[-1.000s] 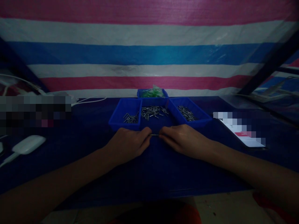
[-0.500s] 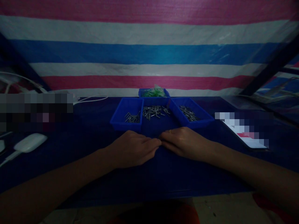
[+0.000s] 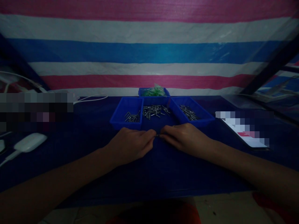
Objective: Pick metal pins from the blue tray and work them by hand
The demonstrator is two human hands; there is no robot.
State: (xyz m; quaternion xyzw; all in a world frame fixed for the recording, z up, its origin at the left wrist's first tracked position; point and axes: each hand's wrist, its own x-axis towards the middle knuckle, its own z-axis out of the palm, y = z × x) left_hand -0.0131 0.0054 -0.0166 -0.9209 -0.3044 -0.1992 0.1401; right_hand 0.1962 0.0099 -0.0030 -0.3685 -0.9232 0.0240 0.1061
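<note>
My left hand (image 3: 133,143) and my right hand (image 3: 184,137) face each other low over the table, fingers closed in a pinch. A short stretch of a thin metal pin (image 3: 158,135) shows between the fingertips, one end in each hand; the fingers hide the rest. Just beyond lie loose thin metal pins (image 3: 153,111) in a pile. More such pieces are in the left blue bin (image 3: 126,125) and the right blue bin (image 3: 201,121), which flank the pile. Their exact kind is too small to make out.
Behind the pile stands another blue bin (image 3: 140,92) with a green-filled clear plastic bag (image 3: 155,91). A lit phone (image 3: 253,140) lies at the right, a white charger-like device (image 3: 30,142) with a cord at the left. A striped sheet (image 3: 149,53) hangs behind the dark blue table (image 3: 163,177).
My fingertips have drawn apart a little, the left ones leftward, and the metal pin between them has come into view. Both hands sit slightly higher in the picture.
</note>
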